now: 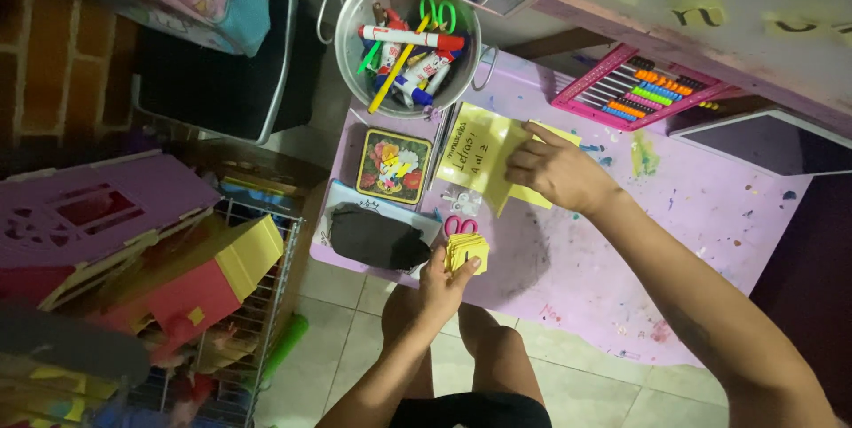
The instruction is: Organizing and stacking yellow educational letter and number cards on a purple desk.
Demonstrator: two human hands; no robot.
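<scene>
Down at the table's near edge, the left hand (441,279) grips a stack of yellow cards (468,252). Farther right, the right hand (557,169) lies on yellow paper (484,157), fingers curled, holding nothing.

Left hand (441,282) grips yellow cards (468,252); right hand (555,168) presses yellow paper (484,157).

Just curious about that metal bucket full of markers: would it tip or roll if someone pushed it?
The metal bucket stands upright on a wide base, so it probably slides rather than rolls. The tall markers and scissors sticking out could rattle or spill if tipped.
</scene>
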